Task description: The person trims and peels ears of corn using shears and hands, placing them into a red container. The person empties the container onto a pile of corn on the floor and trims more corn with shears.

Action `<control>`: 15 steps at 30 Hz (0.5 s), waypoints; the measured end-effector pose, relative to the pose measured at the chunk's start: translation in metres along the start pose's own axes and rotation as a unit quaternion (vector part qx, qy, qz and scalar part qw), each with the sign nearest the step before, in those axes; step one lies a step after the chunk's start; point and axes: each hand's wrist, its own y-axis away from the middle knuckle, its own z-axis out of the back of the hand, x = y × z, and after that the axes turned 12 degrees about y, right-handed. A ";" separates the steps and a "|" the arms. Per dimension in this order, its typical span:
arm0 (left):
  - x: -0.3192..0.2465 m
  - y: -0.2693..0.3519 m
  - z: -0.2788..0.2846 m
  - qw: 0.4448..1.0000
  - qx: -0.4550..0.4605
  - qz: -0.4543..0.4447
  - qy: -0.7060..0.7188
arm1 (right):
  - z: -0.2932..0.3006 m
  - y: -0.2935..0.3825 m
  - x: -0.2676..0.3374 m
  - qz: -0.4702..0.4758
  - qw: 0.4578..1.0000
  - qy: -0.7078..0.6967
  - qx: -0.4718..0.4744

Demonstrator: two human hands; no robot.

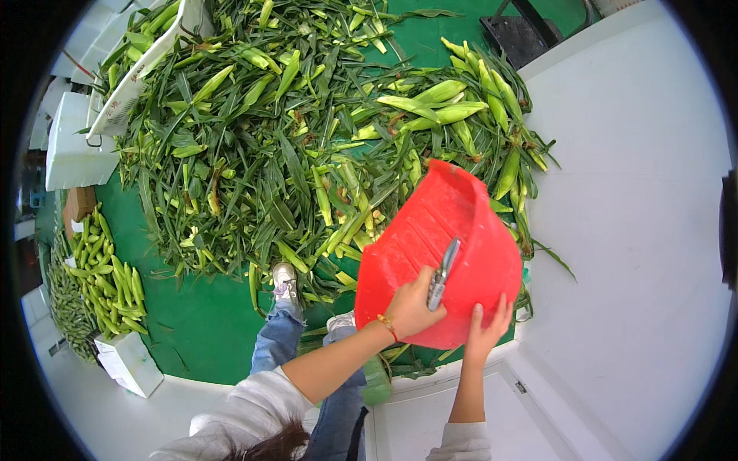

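A red plastic scoop-like shell (398, 253) with moulded ribs is tilted before me, over the right side of the corn heap. My left hand (412, 305) is closed around a grey-handled knife (443, 276), its tip pointing up and away, and rests against the red shell. At the shell's near right end, my right hand (489, 328) holds it with thumb and fingers spread along the outside. The shell's underside is hidden. Beyond it lies a pile of green corn husks and leaves (242, 155), with ears of corn still in husk (444, 106) on top.
A white plastic crate (155, 69) holding corn leans at the upper left, beside a white bin (81, 144). Trimmed corn ears (109, 265) are heaped left, near a white box (132, 360). A white wall (622, 173) bounds the right. A black metal-framed platform (513, 37) stands behind.
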 end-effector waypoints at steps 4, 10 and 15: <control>0.005 0.008 -0.009 0.997 0.059 0.039 0.017 | 0.009 0.007 -0.022 -0.006 0.999 0.001 -0.043; 0.097 0.000 0.017 0.960 -0.080 0.137 0.232 | -0.025 -0.004 0.003 0.054 0.993 0.096 -0.034; 0.112 0.012 0.112 0.939 -0.160 0.151 0.266 | -0.069 0.017 0.083 0.133 0.983 0.129 -0.016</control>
